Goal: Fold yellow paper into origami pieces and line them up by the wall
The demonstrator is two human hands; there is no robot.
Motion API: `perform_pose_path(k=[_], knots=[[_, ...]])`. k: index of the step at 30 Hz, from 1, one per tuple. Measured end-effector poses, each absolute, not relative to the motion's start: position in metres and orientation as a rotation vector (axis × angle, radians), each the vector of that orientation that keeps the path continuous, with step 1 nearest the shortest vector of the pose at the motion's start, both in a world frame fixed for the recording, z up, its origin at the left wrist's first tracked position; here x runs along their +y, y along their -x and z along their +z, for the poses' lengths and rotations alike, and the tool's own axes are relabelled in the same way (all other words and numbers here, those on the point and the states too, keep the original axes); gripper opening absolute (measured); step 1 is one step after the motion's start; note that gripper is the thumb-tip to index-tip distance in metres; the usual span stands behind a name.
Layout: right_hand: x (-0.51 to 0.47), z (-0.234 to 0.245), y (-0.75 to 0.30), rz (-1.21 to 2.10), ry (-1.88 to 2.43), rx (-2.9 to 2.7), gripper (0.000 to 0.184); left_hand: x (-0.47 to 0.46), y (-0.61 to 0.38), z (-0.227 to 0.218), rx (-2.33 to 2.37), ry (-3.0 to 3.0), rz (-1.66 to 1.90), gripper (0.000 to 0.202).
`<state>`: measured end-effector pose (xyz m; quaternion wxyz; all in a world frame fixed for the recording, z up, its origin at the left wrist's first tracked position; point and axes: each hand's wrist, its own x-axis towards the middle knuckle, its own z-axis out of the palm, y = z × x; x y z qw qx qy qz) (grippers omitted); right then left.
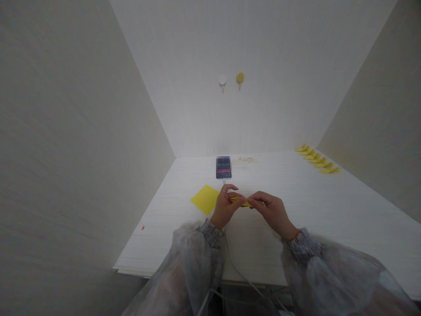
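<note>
Between my two hands is a small folded piece of yellow paper (245, 203), held just above the white table. My left hand (226, 205) pinches its left end with thumb and forefinger, another finger raised and a ring on one finger. My right hand (269, 208) grips the other end between thumb and fingertips. Much of the paper is covered by my fingers, so its exact shape cannot be made out. A flat yellow paper square (204, 199) lies on the table beside my left hand, its right corner behind that hand.
A phone (223, 167) lies near the back wall, with a white cable (232, 256) running toward the table's front edge. Several folded yellow paper pieces (317, 159) stand in a row at the back right. Two hooks (240, 78) are on the wall. A small red bit (143, 228) lies at left.
</note>
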<state>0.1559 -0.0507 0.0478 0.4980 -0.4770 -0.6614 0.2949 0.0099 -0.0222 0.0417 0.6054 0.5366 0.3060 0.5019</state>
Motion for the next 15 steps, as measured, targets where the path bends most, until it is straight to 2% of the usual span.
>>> perform_pose_path(k=[4,15], knots=[[-0.0499,0.0457,-0.1549,0.679,1.188,-1.616,0.019,-0.0210,-0.0100,0.0410,0.735,-1.271,1.142,0.045],[-0.0489,0.0471,-0.1500,0.744,1.218,-1.578,0.019,-0.0218,-0.0125,0.0433,0.680,-1.181,1.207,0.041]])
